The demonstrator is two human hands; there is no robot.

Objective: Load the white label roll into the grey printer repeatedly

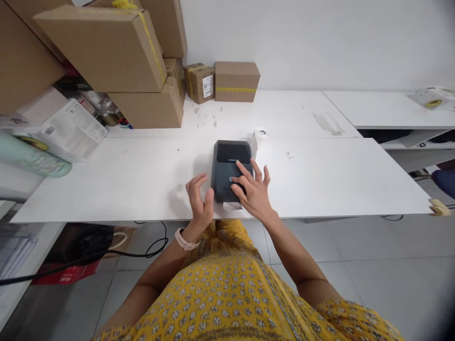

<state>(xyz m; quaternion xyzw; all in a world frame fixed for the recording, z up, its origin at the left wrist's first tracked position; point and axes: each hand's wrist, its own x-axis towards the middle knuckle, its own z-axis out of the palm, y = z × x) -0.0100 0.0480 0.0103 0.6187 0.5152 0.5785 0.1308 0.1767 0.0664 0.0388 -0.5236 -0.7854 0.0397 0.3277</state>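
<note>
A dark label printer point(223, 185) sits near the front edge of the white table, with a blank white strip point(232, 206) sticking out of its near side. Behind its right corner stands a roll of white labels point(260, 137). My right hand point(255, 193) lies over the printer's right half with spread fingers, and one fingertip is at the small light button on its top. Just left of the printer is my left hand point(200, 201), its fingers curved and apart, holding nothing. Whether it touches the printer's side I cannot tell.
Cardboard boxes point(106, 52) are stacked at the back left, and two smaller ones, including a taped carton point(236, 80), stand against the wall. A green bottle point(39, 154) lies at the left. Paper scraps point(290, 155) dot the table point(330, 180). A black cable point(117, 252) hangs below.
</note>
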